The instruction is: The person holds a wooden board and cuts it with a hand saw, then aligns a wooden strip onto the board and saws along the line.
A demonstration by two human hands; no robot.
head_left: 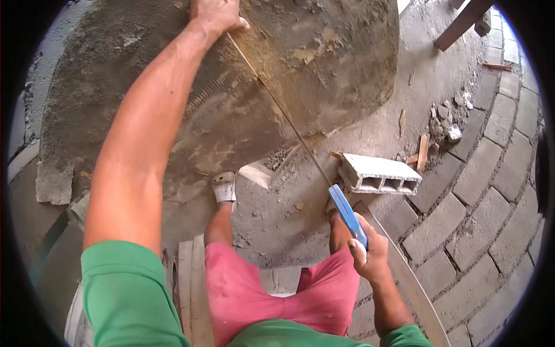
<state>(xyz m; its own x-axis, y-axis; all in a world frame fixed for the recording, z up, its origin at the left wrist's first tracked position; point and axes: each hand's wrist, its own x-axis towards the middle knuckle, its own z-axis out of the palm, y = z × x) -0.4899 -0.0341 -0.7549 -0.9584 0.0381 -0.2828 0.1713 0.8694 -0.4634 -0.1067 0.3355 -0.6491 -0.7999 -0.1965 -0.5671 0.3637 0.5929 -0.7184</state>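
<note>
My right hand [372, 248] is closed around the blue handle of a hand saw [348, 217]. Its long thin blade, seen nearly edge-on, runs up and left across a large board [324, 87] caked with grey-brown cement and dirt. Yellowish dust lies on the board beside the far part of the blade. At the top edge of the view my left hand [217, 14] rests on the board, close to the blade's far end. Its thumb sticks out to the right; the other fingers are cut off by the picture's edge.
A white-topped hollow block [381, 173] lies right of the saw, near my foot. Rubble [445, 118] and wood scraps [423, 152] are beyond it. Grey paving blocks [462, 231] cover the right side. A wooden post [462, 26] stands at the top right.
</note>
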